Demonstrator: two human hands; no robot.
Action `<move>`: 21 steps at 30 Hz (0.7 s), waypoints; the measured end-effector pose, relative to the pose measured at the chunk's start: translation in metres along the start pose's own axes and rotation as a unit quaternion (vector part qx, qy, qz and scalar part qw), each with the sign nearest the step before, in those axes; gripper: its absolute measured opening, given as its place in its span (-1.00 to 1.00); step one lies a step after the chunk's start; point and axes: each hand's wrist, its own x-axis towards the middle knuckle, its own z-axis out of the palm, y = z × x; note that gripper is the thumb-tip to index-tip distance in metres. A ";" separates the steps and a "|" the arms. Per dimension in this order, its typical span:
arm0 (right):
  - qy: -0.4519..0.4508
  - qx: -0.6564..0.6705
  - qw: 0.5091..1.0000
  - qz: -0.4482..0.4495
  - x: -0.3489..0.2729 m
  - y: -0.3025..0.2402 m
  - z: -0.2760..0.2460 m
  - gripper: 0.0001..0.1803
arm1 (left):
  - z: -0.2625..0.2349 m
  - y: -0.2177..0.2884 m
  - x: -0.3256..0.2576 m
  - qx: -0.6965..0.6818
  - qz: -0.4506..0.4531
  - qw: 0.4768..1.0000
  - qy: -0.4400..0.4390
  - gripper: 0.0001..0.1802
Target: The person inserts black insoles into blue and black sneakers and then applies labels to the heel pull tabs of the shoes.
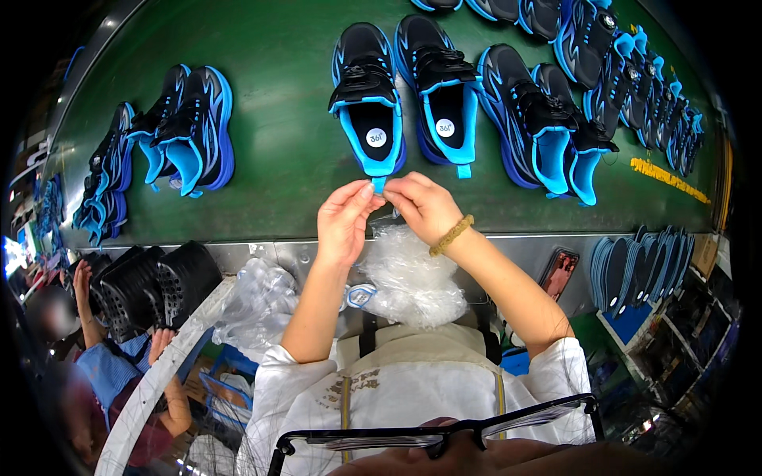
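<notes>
1. Together, the left hand (346,216) and the right hand (429,210) meet at the back of one shoe (363,59).
2. The left grip pinches the little blue heel loop (379,184) between thumb and finger.
3. The right grip pinches the same loop from the other side, with its fingertips close together.
4. This shoe is black and blue, and it sits on the green tabletop (278,119), near the front edge. Its toe points away from the person, and a round white sticker (375,137) is inside.
5. Its matching shoe (423,41) stands just beside it, on the right.
6. One more pair (508,91) stands to the right of these two, and another pair (214,119) stands well apart on the left.
7. A fuzzy band (452,236) goes around the right wrist.
8. Clear plastic bags (413,274) are bunched up below the hands, close to the person's body.
9. A phone (560,268) and some blue insoles (611,274) are off to the right, past the edge.
</notes>
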 end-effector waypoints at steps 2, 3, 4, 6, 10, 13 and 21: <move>0.020 0.010 1.000 0.014 -0.003 -0.006 -0.002 -0.82 | 0.000 -0.002 -0.001 -0.019 0.003 1.000 0.000 -0.87; 0.044 0.020 0.998 0.031 -0.006 -0.011 -0.005 -0.80 | 0.000 -0.001 -0.003 -0.022 0.006 1.000 0.002 -0.87; 0.049 0.040 0.996 0.068 -0.010 -0.017 -0.008 -0.79 | 0.000 0.001 -0.004 0.062 0.060 0.996 0.013 -0.87; 0.042 0.088 0.990 0.101 -0.021 -0.020 -0.015 -0.79 | -0.002 0.004 -0.006 0.194 0.152 0.969 0.019 -0.91; 0.048 0.282 0.946 0.152 -0.035 -0.026 -0.023 -0.78 | 0.003 0.017 -0.014 0.172 0.169 0.970 -0.025 -0.91; 0.066 0.386 0.910 0.140 -0.041 -0.030 -0.030 -0.78 | 0.005 0.021 -0.017 0.145 0.163 0.973 -0.072 -0.88; 0.062 0.403 0.903 0.133 -0.024 -0.028 -0.024 -0.74 | 0.010 0.025 -0.008 0.163 0.096 0.978 -0.093 -0.76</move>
